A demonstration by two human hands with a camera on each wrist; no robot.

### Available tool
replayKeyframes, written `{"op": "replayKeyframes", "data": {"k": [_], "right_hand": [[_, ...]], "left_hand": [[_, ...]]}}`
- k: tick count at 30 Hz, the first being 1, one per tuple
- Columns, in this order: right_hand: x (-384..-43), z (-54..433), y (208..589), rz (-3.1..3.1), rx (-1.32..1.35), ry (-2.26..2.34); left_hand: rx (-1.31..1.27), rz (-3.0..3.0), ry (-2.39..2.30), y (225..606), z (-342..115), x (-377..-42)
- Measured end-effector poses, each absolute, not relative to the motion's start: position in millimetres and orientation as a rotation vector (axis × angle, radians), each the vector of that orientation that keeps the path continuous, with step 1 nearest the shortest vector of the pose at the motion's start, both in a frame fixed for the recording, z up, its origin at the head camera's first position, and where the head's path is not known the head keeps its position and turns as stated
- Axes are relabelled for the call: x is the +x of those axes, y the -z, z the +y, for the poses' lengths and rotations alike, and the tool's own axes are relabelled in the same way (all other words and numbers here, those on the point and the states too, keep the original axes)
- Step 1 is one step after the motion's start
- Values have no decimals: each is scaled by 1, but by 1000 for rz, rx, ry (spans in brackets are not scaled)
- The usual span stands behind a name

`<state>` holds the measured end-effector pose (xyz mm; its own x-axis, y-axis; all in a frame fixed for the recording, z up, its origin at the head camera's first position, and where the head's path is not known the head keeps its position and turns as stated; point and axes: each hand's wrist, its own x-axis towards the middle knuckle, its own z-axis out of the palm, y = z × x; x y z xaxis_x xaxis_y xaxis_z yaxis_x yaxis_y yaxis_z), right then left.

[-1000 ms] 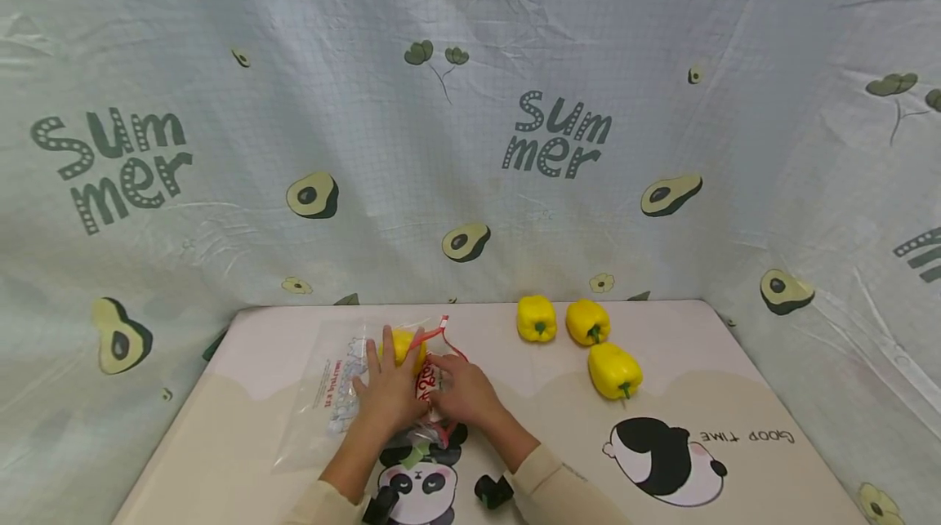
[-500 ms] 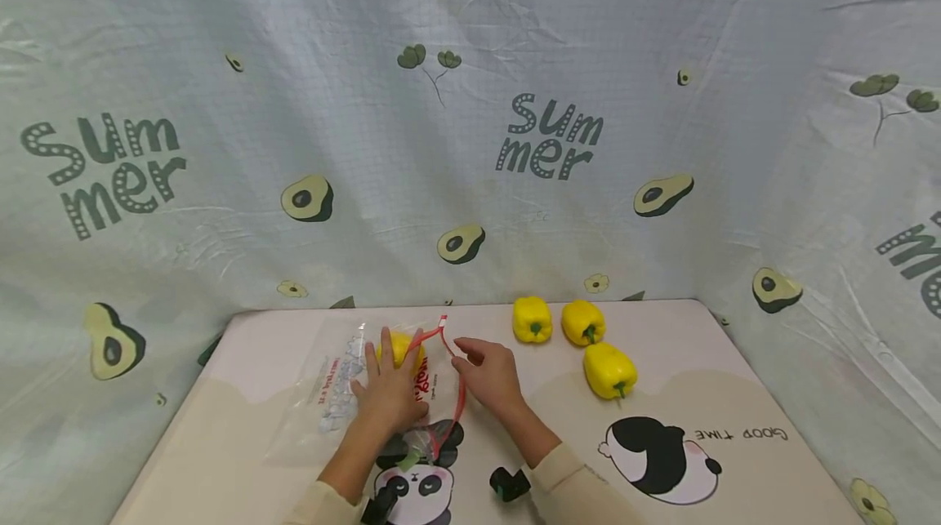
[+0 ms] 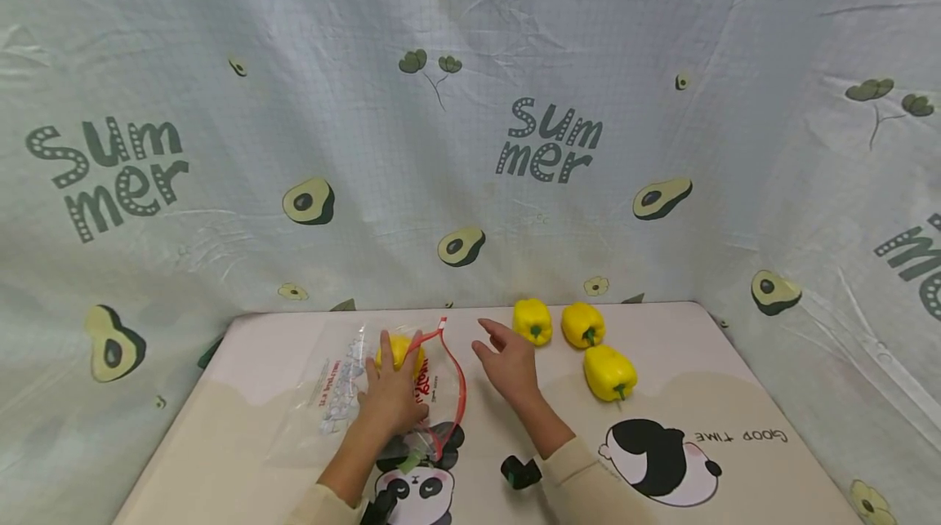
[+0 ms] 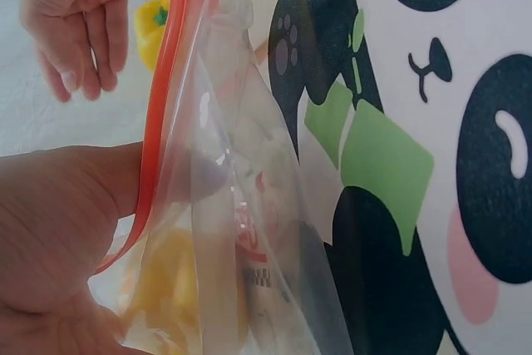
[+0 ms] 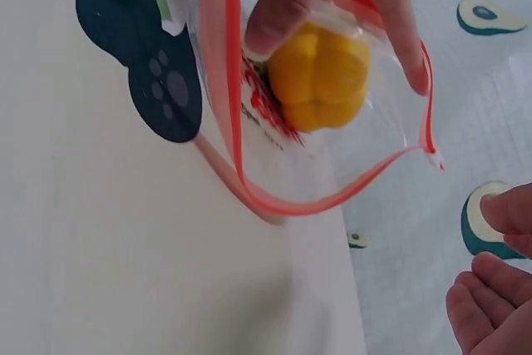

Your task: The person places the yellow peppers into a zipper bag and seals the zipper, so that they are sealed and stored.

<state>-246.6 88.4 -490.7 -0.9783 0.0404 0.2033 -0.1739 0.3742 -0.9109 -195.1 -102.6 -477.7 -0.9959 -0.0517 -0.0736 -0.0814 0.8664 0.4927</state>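
Note:
A clear zip bag (image 3: 341, 394) with a red zip edge (image 5: 307, 207) and red print lies on the table, its mouth standing apart toward the right. Inside is a yellow bell pepper (image 5: 320, 81). My left hand (image 3: 393, 398) is at the bag's mouth with fingers spread above the pepper. Its thumb (image 5: 270, 22) reaches in at the opening and keeps the sides apart. To the right of the bag my right hand (image 3: 510, 366) hovers off the table, fingers loosely bent, holding nothing. Nearest to it is a yellow bell pepper (image 3: 532, 322).
Two more yellow bell peppers, a back one (image 3: 584, 324) and a front one (image 3: 610, 373), sit on the table's right side. The pale table (image 3: 220, 451) carries printed pandas and a dog. A patterned curtain (image 3: 367, 141) closes off the back and sides.
My right hand has left the bag's red edge and moved right and away toward the loose peppers. The bag's mouth has spread wider. My left hand stays at the bag.

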Motion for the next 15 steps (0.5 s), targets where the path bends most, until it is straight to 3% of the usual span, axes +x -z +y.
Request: {"op": "replayKeyframes", "data": {"k": [15], "right_hand": [[-263, 110, 486, -2432, -92, -1533]], "left_hand": [[-89, 2982, -768, 478, -103, -196]]}}
